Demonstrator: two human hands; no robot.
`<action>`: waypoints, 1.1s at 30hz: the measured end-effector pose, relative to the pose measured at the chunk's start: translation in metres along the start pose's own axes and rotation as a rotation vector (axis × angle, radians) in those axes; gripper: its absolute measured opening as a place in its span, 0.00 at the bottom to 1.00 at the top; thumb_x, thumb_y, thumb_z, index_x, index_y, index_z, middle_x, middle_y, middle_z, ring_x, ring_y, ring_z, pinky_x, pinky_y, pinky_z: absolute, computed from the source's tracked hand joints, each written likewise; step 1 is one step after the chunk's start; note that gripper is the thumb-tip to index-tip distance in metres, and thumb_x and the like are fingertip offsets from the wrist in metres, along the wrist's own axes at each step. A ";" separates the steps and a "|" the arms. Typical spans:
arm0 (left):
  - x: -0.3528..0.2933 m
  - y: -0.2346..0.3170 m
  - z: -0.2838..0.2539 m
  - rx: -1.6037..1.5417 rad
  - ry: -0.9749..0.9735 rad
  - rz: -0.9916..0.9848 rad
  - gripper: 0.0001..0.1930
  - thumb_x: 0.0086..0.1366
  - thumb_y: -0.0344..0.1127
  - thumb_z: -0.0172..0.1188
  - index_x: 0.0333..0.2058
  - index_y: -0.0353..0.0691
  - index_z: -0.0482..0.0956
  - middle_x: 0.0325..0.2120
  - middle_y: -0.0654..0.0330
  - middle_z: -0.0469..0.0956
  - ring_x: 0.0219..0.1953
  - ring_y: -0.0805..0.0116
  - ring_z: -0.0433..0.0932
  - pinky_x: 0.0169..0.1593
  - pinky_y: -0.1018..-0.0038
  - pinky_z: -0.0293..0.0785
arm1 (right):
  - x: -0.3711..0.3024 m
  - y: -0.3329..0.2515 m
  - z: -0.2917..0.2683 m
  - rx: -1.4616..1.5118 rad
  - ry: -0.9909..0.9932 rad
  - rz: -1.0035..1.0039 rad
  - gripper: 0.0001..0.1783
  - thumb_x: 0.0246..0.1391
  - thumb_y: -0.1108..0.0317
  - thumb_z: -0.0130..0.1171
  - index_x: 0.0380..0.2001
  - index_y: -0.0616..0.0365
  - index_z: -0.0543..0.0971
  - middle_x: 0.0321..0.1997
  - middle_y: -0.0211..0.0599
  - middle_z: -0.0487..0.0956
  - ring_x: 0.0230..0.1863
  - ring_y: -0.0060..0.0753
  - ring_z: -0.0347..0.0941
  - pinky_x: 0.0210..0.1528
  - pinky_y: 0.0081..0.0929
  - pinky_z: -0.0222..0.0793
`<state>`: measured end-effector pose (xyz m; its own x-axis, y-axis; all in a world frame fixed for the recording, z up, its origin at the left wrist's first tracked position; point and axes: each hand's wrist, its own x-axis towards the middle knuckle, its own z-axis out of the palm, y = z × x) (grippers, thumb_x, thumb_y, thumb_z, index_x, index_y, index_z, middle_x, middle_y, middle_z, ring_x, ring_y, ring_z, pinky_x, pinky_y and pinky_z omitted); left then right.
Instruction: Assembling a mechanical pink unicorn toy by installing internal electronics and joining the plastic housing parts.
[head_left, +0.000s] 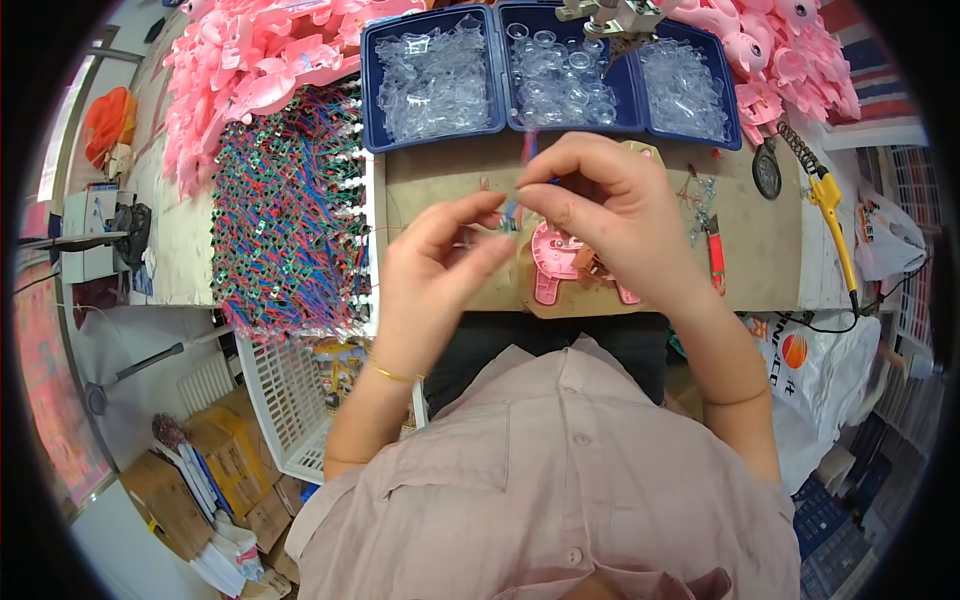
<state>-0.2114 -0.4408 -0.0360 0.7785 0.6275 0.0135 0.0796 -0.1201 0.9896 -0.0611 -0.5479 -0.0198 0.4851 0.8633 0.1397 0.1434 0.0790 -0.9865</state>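
Note:
Over the middle of the bench my two hands meet around a small green circuit board (508, 224) with red and blue wires. My left hand (438, 262) pinches it from the left, its fingertips slightly blurred. Thumb and forefinger of my right hand (618, 205) are pressed together on its wires, which stick up past the fingers. Beneath my right hand lies a pink plastic toy shell (553, 262) with a brown piece in it, partly hidden by the hand. To the left, a dense heap of wired circuit boards (285, 220) fills a tray.
Blue bins (435, 140) of clear plastic parts stand at the back. Pink toy shells (235, 65) pile up at the far left and far right. A red-handled cutter (716, 255), small loose parts and a yellow soldering iron (830, 205) are on the right. A white basket (285, 410) sits below left.

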 end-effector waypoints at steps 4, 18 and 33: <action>0.013 0.001 -0.029 0.843 0.093 0.115 0.13 0.57 0.32 0.62 0.42 0.36 0.79 0.34 0.57 0.76 0.37 0.65 0.75 0.43 0.72 0.70 | 0.008 0.008 -0.014 -0.358 -0.088 -0.266 0.06 0.48 0.75 0.62 0.31 0.62 0.78 0.27 0.32 0.75 0.26 0.24 0.71 0.29 0.21 0.67; 0.016 -0.039 0.011 0.623 -0.194 0.487 0.10 0.55 0.20 0.60 0.36 0.34 0.78 0.33 0.56 0.77 0.34 0.63 0.75 0.35 0.73 0.70 | -0.129 0.018 -0.084 -0.399 0.534 0.145 0.10 0.55 0.69 0.58 0.39 0.61 0.79 0.35 0.33 0.80 0.32 0.25 0.74 0.34 0.23 0.69; 0.009 -0.046 0.035 0.302 -0.243 0.195 0.06 0.52 0.29 0.64 0.31 0.40 0.81 0.26 0.59 0.76 0.33 0.59 0.72 0.40 0.68 0.66 | -0.135 0.038 -0.303 -1.152 0.612 -0.075 0.20 0.57 0.65 0.58 0.52 0.59 0.74 0.48 0.37 0.78 0.46 0.23 0.73 0.46 0.22 0.69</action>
<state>-0.1861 -0.4562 -0.0861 0.9179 0.3761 0.1262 0.0669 -0.4604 0.8852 0.1405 -0.8124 -0.0505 0.7114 0.4859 0.5078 0.6908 -0.6162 -0.3781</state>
